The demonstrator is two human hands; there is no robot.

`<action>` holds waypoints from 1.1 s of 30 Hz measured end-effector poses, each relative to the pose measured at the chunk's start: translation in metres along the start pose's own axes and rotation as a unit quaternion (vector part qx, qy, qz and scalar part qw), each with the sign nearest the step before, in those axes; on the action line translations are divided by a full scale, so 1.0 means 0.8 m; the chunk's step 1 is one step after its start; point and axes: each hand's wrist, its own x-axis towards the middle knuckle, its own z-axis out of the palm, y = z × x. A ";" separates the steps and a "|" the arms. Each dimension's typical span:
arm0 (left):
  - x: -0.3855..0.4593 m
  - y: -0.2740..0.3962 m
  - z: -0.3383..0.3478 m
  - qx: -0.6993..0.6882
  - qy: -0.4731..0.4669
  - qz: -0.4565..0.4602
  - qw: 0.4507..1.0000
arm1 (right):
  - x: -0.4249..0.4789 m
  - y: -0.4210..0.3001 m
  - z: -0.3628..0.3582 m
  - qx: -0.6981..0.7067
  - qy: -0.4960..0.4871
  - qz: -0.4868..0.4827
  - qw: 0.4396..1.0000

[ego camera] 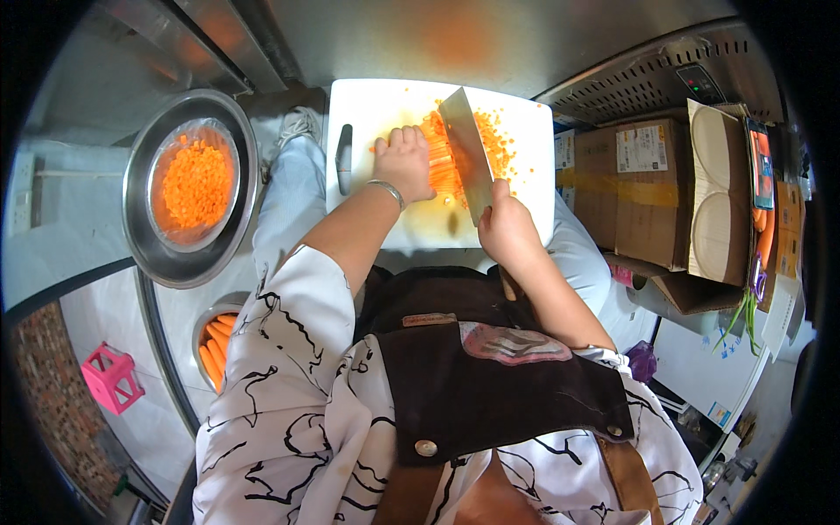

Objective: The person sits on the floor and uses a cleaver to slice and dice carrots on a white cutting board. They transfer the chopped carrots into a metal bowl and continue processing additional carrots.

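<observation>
On a white cutting board [387,226], my left hand [405,163] presses down a bundle of carrot strips [441,161], fingers spread over its left end. My right hand [512,220] grips a cleaver [467,154] by its handle, most of which the fist hides. The broad blade stands across the strips' right end, a short way from my left fingers. Diced carrot [493,141] lies scattered on the board just right of the blade. A few small bits lie below the strips.
A steel basin [134,197] at left holds a lined bowl of diced carrot [197,187]. Whole carrots [215,348] fill a bowl below it. Cardboard boxes [594,190] stand at right, near a phone [761,164]. A pink stool [111,378] is at far left.
</observation>
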 end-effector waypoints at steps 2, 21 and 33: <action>0.002 -0.003 0.002 -0.003 0.001 0.012 1.000 | -0.001 -0.005 -0.001 -0.004 -0.009 -0.001 1.000; 0.016 0.002 0.002 0.029 -0.024 -0.017 0.999 | 0.033 -0.025 0.012 -0.030 -0.039 0.040 0.998; 0.013 0.008 0.002 0.038 -0.047 -0.021 0.998 | 0.073 -0.011 0.055 -0.007 -0.008 0.012 1.000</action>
